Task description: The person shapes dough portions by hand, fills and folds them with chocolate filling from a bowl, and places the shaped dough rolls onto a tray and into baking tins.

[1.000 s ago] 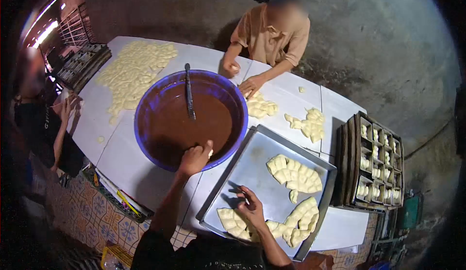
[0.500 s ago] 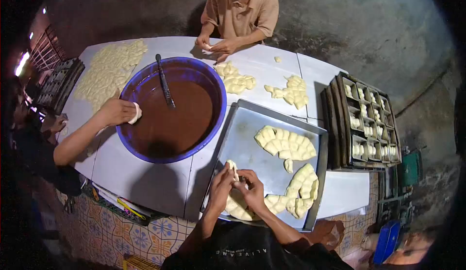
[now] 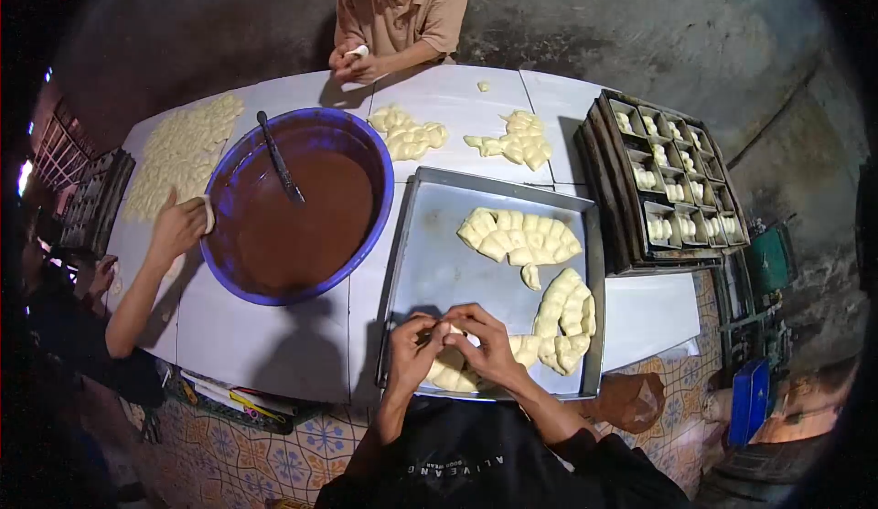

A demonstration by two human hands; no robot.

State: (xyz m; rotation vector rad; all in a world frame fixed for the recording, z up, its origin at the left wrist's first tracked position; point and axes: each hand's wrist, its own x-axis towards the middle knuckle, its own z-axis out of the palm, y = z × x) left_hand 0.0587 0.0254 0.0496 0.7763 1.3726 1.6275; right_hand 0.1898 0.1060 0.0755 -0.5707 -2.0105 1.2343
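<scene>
Over the near part of a metal tray [image 3: 416, 235], my left hand [image 3: 414, 352] and my right hand [image 3: 487, 346] meet with fingers pinched together. Between them is a small piece of pale dough [image 3: 469, 337], mostly hidden by my fingers. Below my hands lies a group of dough pieces [image 3: 451, 374]. Farther along the tray sit a curved row of dough pieces [image 3: 521, 235] and another cluster [image 3: 562, 317] at the right side.
A blue basin [image 3: 389, 180] of brown filling [image 3: 311, 221] holds a long-handled utensil [image 3: 279, 157]. Stacked moulds [image 3: 672, 189] with dough stand right. More dough [image 3: 183, 152] lies far left. Co-workers' hands [image 3: 358, 64] handle dough opposite; another hand [image 3: 178, 230] is beside the basin.
My hands have drawn closer together around the dough piece, covering more of it. The co-worker's hand at left has moved from over the basin to its rim. The whole view has shifted.
</scene>
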